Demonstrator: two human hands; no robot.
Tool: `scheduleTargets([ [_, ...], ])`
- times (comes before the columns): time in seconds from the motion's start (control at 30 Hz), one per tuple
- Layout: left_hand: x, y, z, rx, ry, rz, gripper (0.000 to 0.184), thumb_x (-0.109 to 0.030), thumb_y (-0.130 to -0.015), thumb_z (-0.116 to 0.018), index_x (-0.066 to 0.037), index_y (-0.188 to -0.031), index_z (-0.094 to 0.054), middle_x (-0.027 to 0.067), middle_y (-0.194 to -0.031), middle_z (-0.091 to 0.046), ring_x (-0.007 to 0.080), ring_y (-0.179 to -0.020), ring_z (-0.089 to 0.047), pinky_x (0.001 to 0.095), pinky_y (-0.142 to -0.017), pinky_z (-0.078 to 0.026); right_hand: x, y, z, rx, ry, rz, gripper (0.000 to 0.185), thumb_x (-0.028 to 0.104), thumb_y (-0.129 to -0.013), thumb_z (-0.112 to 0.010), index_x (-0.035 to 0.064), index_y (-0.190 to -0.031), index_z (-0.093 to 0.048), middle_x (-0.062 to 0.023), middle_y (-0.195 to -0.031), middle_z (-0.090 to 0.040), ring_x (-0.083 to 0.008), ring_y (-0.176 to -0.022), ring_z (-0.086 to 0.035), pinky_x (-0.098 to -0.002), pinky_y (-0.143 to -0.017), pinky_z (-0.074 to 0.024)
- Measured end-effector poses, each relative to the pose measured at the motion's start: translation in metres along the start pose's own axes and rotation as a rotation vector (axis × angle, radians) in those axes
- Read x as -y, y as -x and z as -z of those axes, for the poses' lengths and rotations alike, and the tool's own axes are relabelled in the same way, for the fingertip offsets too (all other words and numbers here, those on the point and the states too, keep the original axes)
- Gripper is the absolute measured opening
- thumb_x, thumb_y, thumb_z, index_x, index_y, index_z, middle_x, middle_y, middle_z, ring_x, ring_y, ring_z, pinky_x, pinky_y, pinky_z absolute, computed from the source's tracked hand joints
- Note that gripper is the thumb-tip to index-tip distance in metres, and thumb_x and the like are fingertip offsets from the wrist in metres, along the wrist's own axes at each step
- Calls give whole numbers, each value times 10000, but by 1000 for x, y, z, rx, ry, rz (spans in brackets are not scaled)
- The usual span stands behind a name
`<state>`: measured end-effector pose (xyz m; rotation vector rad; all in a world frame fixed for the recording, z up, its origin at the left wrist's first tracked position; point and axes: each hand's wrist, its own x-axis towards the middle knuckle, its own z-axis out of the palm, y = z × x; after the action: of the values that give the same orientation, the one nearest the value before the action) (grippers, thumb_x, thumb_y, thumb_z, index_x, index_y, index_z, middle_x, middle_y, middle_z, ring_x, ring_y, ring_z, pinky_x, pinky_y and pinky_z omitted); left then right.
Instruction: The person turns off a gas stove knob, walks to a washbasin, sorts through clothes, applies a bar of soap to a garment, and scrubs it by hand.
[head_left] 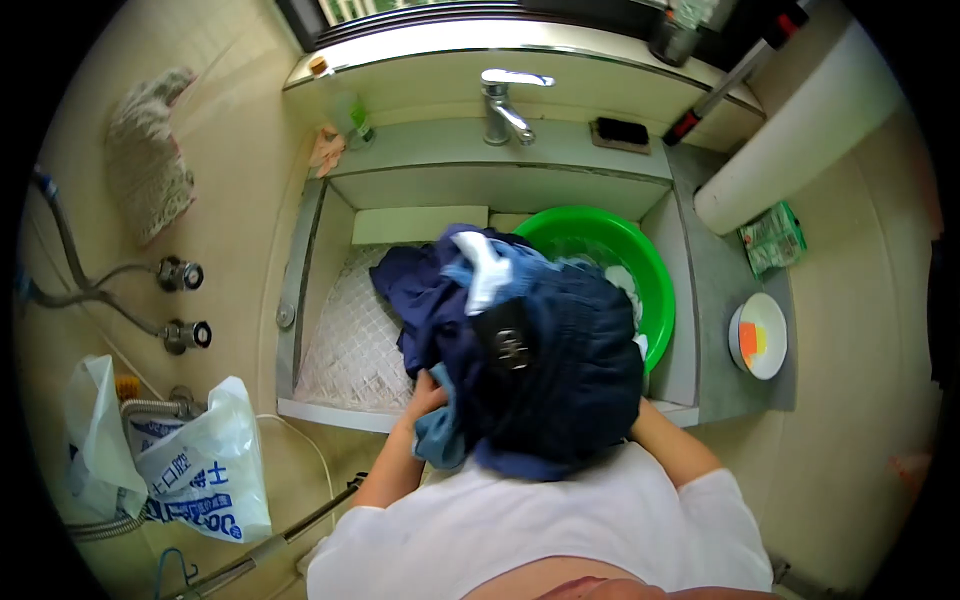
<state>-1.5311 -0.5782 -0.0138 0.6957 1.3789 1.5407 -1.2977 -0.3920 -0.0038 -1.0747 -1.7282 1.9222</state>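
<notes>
Nearest the camera, at the bottom center of the frame: white short-sleeved shirt (pixel 610 510) of the person. At center: wide rectangular sink (pixel 420 190) with grey rim and diamond-patterned floor. Over the sink: large bundle of crumpled navy, black and blue cloth (pixel 570 350), with one white strip on top and a silvery emblem on a black patch. Held up in front of the shirt, partly covering the basin.

Left hand (pixel 428 393): at the lower left edge of the bundle, fingers curled against cloth, beside a hanging blue fold; impossible to tell whether pinching or only supporting. Right hand: hidden behind the bundle, state impossible to tell; only bare right forearm (pixel 675 440) visible, lower right of center.

Right half of the sink: round bright green plastic basin (pixel 657 290), containing water and pale cloth. Upper right: thick white cylindrical pipe (pixel 810 130). Lower left: white plastic bag with blue lettering (pixel 215 460). Right of the sink: round white bowl (pixel 776 357) holding orange and yellow pieces. Above the sink, top center: chrome single-lever faucet (pixel 500 110).
</notes>
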Motion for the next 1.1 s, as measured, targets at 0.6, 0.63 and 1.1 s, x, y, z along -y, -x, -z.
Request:
scheduleTargets([
  [0.6, -66, 33, 68, -551, -2, 105, 393, -212, -879, -515, 65, -1156, -489, 141, -1081, -574, 209, -997, -545, 320, -856, -424, -8, -79, -146, 654, -56, 103, 415, 205, -837, -546, 32, -1211, -494, -155, -1248, -486, -262, -1120, -473, -343, -972, -348],
  [0.63, -89, 31, 57, -596, -258, 294, 471, -287, -870, -531, 68, -1174, -470, 189, -1148, -532, 261, -1071, -508, 362, -897, -396, -8, -80, -143, 653, -63, 99, 415, 204, -836, -546, 32, -1211, -494, -155, -1248, -486, -262, -1121, -472, -343, -972, -347],
  [1.1, -129, 8, 47, -228, -1212, -176, 498, -321, -867, -462, -34, -1272, -426, 134, -1335, -397, 294, -1222, -364, 380, -1014, -264, 11, -51, -57, 344, -127, 104, 419, 196, -832, -548, 34, -1214, -492, -161, -1250, -483, -267, -1131, -465, -344, -978, -342],
])
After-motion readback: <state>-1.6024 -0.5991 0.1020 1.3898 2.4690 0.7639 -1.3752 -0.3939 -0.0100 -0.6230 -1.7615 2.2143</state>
